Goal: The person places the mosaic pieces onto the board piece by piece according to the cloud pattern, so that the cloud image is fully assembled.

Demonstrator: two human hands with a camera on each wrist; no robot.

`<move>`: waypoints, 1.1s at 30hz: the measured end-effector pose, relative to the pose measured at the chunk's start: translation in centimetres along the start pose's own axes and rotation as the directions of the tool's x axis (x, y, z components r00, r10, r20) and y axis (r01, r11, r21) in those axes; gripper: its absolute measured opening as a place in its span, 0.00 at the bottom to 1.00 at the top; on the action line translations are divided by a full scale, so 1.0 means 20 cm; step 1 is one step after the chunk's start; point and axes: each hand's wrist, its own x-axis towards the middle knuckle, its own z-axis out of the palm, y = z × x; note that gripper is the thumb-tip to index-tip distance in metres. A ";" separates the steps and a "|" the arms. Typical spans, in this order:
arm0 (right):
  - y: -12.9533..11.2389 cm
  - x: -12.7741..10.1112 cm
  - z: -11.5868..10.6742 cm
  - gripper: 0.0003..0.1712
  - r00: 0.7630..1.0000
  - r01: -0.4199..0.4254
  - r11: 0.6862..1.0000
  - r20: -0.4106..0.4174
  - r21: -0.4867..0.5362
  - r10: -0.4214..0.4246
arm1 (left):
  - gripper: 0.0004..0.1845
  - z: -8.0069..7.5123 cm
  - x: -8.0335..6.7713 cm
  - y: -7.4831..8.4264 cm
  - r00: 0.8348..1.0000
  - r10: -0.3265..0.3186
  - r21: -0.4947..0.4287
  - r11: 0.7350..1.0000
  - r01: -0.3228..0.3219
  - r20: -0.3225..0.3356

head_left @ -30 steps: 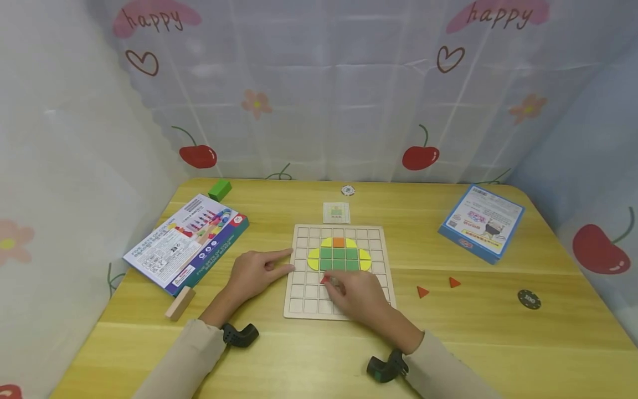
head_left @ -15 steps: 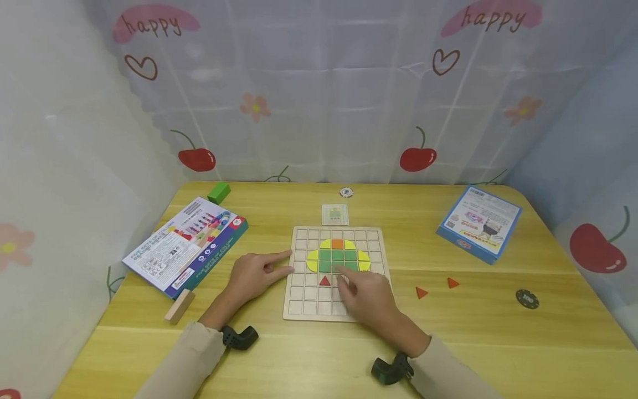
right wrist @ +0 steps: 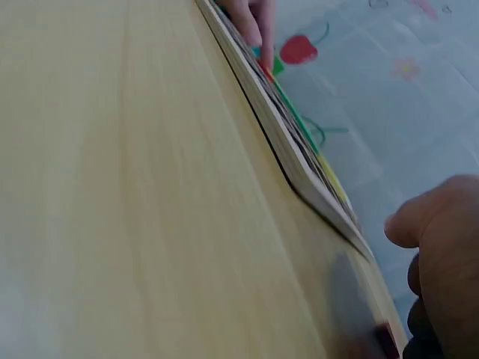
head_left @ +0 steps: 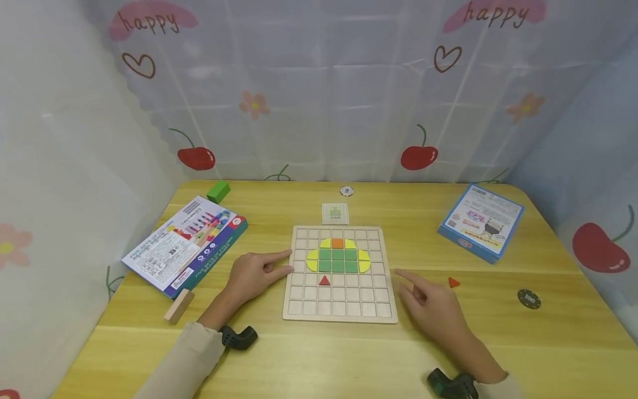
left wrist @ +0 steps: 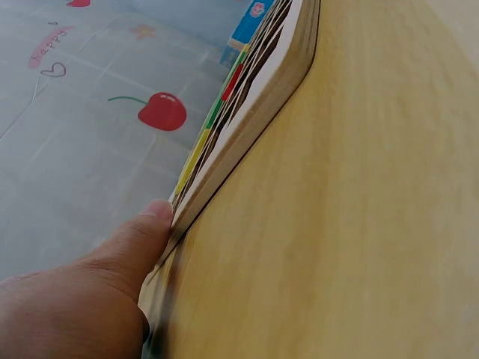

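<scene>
A wooden grid board (head_left: 309, 306) lies at the table's middle. It carries a figure of green squares (head_left: 338, 260), yellow curved pieces and an orange square (head_left: 338, 243), with a red triangle (head_left: 324, 281) in a cell just below. My left hand (head_left: 289, 261) rests at the board's left edge, index finger and thumb straight against it; the left wrist view shows the thumb (left wrist: 153, 224) pressed on the board's rim (left wrist: 262, 82). My right hand (head_left: 404, 282) hovers right of the board, index finger extended, holding nothing that I can see. Another red triangle (head_left: 453, 282) lies just beyond it.
A colourful box (head_left: 186, 244) and a wooden block (head_left: 179, 305) lie at the left, a green block (head_left: 218, 191) behind them. A small card (head_left: 335, 213) and a white chip (head_left: 346, 191) lie beyond the board. A blue box (head_left: 480, 221) and a dark chip (head_left: 528, 299) sit at the right.
My right hand let go of the red triangle in a board cell and moved right, off the board, over the table. It now covers one loose red triangle. The left hand has stayed put.
</scene>
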 end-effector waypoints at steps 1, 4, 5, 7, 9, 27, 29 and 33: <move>0.01 -0.01 -0.03 0.21 0.999 -0.020 1.000 0.027 -0.018 0.020 | 0.26 0.00 0.00 0.00 1.000 -0.001 0.000 1.000 0.001 0.001; 0.06 -0.03 -0.12 0.23 0.993 -0.054 0.996 0.099 -0.064 0.060 | 0.26 0.00 0.00 0.00 1.000 -0.003 0.005 1.000 0.003 0.004; 0.07 -0.03 -0.15 0.23 0.990 -0.065 0.995 0.123 -0.070 0.073 | 0.26 0.00 0.00 0.00 1.000 -0.004 0.007 1.000 0.004 0.003; 0.10 -0.03 -0.19 0.21 0.980 -0.087 0.993 0.172 -0.075 0.099 | 0.26 -0.01 0.00 0.00 1.000 -0.004 0.008 1.000 0.004 0.002; 0.11 -0.04 -0.22 0.20 0.966 -0.116 0.991 0.226 -0.061 0.127 | 0.26 -0.01 0.00 0.00 1.000 -0.002 0.007 1.000 0.002 -0.001; 0.13 -0.05 -0.17 0.13 0.967 -0.058 0.991 0.241 -0.119 0.086 | 0.25 0.00 -0.01 -0.01 1.000 0.000 0.008 1.000 0.001 -0.003; 0.13 -0.05 -0.16 0.13 0.976 -0.045 0.990 0.207 -0.133 0.072 | 0.26 0.00 -0.01 -0.01 1.000 0.003 0.007 1.000 -0.003 -0.004; 0.13 -0.05 -0.14 0.16 0.995 -0.022 0.992 0.090 -0.126 0.033 | 0.25 0.00 0.00 0.00 1.000 0.010 0.006 1.000 -0.010 -0.007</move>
